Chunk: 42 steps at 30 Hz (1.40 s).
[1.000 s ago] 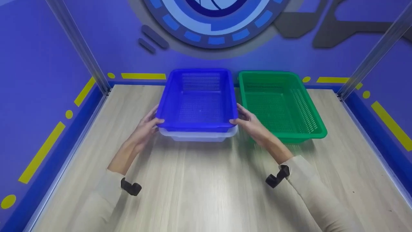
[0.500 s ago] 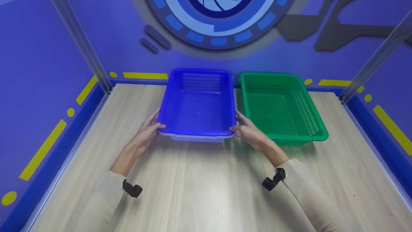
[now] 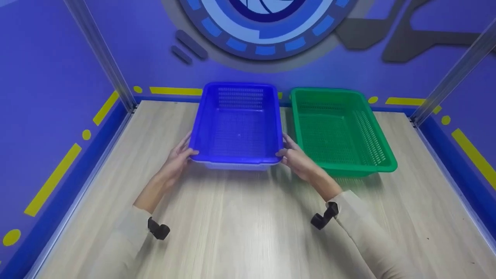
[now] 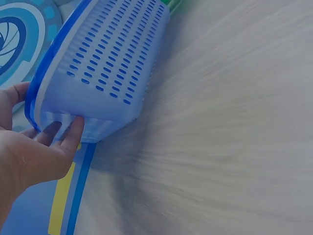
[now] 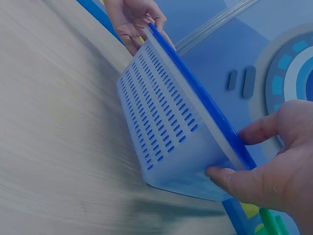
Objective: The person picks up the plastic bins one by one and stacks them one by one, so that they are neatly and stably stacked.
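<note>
A blue plastic basket (image 3: 238,133) sits nested inside a translucent white basket (image 3: 237,167), their rims together. In the head view only a strip of the white one shows below the blue front rim; its slotted wall (image 4: 110,58) shows in the left wrist view. My left hand (image 3: 176,162) grips the near left corner, thumb over the blue rim and fingers beneath. At the near right corner my right hand (image 3: 300,161) holds the rim the same way, thumb on top. Both baskets' rims lie between thumb and fingers in the right wrist view.
A green basket (image 3: 378,168) stands just right of the blue one, close to my right hand. Behind both is a blue patterned wall (image 3: 240,66). The wooden table (image 3: 240,217) spreads in front, with blue side panels at left and right.
The blue basket's front has come down and toward me, its rim now meeting the white basket's rim. Both hands have moved down with it. The head view has shifted slightly.
</note>
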{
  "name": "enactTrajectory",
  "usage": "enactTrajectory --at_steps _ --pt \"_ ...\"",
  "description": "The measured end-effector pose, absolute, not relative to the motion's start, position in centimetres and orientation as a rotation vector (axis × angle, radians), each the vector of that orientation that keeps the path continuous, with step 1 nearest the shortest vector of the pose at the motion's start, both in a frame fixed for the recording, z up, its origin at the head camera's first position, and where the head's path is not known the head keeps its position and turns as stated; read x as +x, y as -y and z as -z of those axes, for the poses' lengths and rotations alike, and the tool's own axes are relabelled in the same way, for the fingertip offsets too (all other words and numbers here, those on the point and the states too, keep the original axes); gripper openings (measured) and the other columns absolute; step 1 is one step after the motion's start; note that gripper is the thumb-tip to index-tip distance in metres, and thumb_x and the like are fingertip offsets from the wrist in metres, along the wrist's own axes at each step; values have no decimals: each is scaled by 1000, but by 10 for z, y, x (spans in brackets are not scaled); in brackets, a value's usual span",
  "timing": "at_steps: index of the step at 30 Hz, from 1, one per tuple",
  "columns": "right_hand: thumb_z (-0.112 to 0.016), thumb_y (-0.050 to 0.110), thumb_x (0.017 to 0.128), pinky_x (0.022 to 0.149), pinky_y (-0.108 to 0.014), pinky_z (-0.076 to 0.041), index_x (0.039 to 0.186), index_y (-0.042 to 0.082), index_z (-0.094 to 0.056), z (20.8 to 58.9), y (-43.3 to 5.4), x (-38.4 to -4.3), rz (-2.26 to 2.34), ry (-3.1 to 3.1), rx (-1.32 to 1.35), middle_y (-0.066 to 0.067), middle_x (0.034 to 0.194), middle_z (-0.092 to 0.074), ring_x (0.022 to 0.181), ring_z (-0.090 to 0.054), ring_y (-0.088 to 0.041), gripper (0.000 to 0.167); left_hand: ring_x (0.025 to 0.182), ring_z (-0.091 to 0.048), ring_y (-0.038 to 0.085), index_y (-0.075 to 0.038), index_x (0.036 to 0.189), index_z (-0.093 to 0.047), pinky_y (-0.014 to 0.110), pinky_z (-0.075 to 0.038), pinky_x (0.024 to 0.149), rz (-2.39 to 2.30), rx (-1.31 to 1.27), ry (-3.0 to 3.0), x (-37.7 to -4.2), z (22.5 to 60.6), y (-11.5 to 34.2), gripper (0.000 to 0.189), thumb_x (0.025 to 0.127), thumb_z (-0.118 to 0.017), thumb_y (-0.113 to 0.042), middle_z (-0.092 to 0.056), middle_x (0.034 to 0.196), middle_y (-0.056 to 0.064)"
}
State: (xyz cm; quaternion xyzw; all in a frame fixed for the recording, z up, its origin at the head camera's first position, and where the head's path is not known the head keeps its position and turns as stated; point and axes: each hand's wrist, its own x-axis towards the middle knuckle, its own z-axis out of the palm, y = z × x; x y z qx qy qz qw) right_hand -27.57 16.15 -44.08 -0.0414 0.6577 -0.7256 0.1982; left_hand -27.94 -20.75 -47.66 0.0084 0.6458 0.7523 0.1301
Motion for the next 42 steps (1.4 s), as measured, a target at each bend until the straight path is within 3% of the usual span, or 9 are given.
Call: enactTrajectory --at_steps 12,17,21,23,27,31,37,42 --pt "-44 -4 98 126 -49 -30 165 12 -1 442 -170 -275 1993 -1839 -142 -23 167 -21 153 -30 -41 82 152 -35 33 -27 166 -9 46 -23 128 -2212 49 -1795 -279 476 211 82 100 -53 -5 -21 171 9" --pt "-48 2 103 124 -48 -34 165 10 -9 436 -172 -271 1923 -1888 -137 -21 165 -29 151 -36 -38 74 146 -46 32 -23 166 -12 39 -37 122 -2161 36 -1820 -275 469 219 76 104 -54 -10 -30 167 15" --pt "-50 8 104 123 -47 -35 164 9 -15 426 -177 -266 1872 -1902 -147 -20 164 -32 150 -39 -35 69 140 -52 25 -17 165 -18 35 -47 114 -2141 52 -1837 -270 463 227 70 105 -54 -11 -33 166 15" --pt "-50 10 105 123 -47 -35 163 8 -16 421 -184 -264 1847 -1915 -162 -19 163 -33 150 -40 -34 68 142 -49 25 -14 164 -22 38 -44 117 -2125 66 -1869 -269 459 228 67 105 -54 -11 -31 167 14" --pt "-49 12 106 123 -46 -35 163 7 -18 416 -205 -260 1809 -1924 -215 -17 163 -35 150 -40 -33 65 154 -31 28 -8 162 -27 45 -24 128 -2082 104 -1958 -268 450 228 63 105 -55 -12 -28 169 12" --pt "-54 18 106 121 -44 -38 162 7 -24 417 -225 -257 1745 -1946 -288 -17 163 -36 150 -40 -32 64 159 -17 25 -4 160 -30 45 -8 131 -2050 141 -2034 -270 439 225 62 104 -56 -14 -28 169 11" --pt "-55 19 106 115 -35 -45 160 5 -27 416 -255 -258 1811 -1969 -337 -23 163 -35 147 -44 -33 62 157 -24 28 -3 157 -36 44 -13 131 -2154 270 -2027 -276 422 214 55 105 -52 -8 -32 166 16" --pt "-55 23 107 115 -36 -45 161 7 -28 412 -284 -263 1837 -2036 -341 -20 161 -38 142 -52 -22 62 154 -31 25 -5 157 -39 40 -21 129 -2215 314 -1973 -278 412 199 53 105 -52 -6 -39 163 14"
